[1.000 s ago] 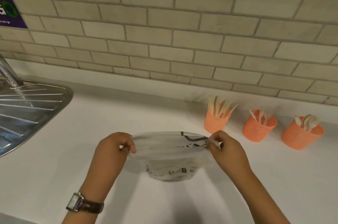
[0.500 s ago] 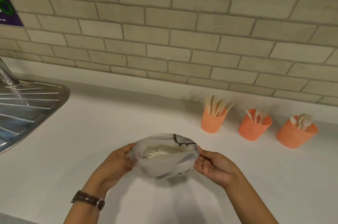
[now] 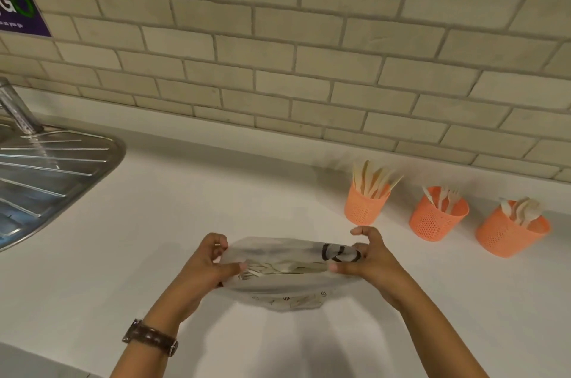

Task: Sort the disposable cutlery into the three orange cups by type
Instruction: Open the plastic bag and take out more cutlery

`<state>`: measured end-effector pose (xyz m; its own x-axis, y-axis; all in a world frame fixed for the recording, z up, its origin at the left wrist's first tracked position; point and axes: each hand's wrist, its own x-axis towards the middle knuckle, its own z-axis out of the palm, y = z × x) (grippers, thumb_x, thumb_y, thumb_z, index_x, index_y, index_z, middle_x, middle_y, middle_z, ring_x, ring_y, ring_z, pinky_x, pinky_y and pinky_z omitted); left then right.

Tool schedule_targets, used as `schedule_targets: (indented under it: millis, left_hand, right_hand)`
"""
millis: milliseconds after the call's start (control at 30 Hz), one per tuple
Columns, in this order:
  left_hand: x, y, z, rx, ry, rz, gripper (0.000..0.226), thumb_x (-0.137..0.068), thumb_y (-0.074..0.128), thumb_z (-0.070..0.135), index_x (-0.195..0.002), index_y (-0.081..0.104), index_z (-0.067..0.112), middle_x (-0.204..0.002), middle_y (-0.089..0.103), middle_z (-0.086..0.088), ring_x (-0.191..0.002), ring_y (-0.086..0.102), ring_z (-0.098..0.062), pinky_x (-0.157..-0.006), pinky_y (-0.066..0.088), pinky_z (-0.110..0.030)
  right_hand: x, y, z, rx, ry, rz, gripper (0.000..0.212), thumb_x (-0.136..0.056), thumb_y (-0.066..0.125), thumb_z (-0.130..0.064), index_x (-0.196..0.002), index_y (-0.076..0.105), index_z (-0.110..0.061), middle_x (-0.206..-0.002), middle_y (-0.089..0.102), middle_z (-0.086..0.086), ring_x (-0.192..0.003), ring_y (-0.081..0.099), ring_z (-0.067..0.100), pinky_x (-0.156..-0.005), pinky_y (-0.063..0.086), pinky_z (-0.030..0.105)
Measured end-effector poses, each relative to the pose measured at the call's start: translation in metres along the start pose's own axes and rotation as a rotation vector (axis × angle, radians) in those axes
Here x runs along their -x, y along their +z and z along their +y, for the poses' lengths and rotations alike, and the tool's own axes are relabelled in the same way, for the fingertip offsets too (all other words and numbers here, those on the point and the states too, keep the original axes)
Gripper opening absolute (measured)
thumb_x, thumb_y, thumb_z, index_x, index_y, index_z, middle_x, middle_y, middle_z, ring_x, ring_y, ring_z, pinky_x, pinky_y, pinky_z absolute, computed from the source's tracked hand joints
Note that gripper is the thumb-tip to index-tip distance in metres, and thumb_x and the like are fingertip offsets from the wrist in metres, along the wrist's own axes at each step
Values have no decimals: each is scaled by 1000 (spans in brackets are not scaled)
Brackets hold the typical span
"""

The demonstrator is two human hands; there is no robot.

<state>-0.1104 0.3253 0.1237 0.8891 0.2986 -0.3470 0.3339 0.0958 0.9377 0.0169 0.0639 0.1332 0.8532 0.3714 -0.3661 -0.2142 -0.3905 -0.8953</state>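
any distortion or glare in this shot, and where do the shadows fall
Head view: the wide-angle lens bows the brick wall courses near the edges. Head view: streaky glare on the steel drainer. Head view: soft shadows on the counter below the bag; slightly soft overall.

"GO" on purple wall sign; bag print illegible.

Left hand and right hand pinch opposite ends of a translucent white plastic bag, forearms angled inward.
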Motion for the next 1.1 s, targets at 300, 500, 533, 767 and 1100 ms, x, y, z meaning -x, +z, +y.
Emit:
schedule_targets:
  millis: [300, 500, 533, 767, 1100]
  left_hand:
    - [8, 8, 1, -1040, 455, 286, 53, -86, 45, -2, -105, 68, 42, -130, 49, 11, -107, 46, -15, -80, 39, -18]
    - [13, 22, 1, -1002, 310, 179, 80, -84, 46, 3, -146, 9, 39, -133, 33, 3, -87, 49, -11, -66, 38, -13]
    - [11, 22, 1, -1000, 268, 175, 82, -84, 44, 1, -146, 6, 39, -126, 38, 1, -84, 50, -11, -65, 38, -14]
    - [-8, 8, -2, -12, -68, -117, 68, -68, 51, -16, -132, 50, 9, -124, 60, -4, -108, 60, -18, -81, 51, -22]
    - [-16, 0, -4, 523, -195, -29, 59, -70, 55, -9, -123, 46, 16, -97, 56, -16, -79, 63, -23, -66, 57, -32]
  right_hand:
    - [6, 12, -1, 693, -347, 377, 24, -74, 73, -28, -88, 54, -26, -92, 53, -5, -83, 53, 18, -58, 37, 21]
    - [-8, 11, -4, 140, -151, 206, 11, -87, 64, -11, -81, 71, -17, -88, 67, 3, -78, 58, 12, -69, 45, 19]
    - [-9, 10, -6, -69, -69, 113, 12, -88, 62, -5, -86, 72, -10, -87, 68, 8, -75, 60, 14, -69, 50, 21]
    - [-19, 10, 14, -936, 365, -179, 23, -70, 64, 7, -93, 67, 6, -86, 73, 20, -69, 73, 27, -59, 60, 41]
    - [-19, 8, -1, -313, 186, -40, 38, -86, 66, -33, -111, 51, -9, -99, 66, 9, -86, 63, 23, -73, 52, 35]
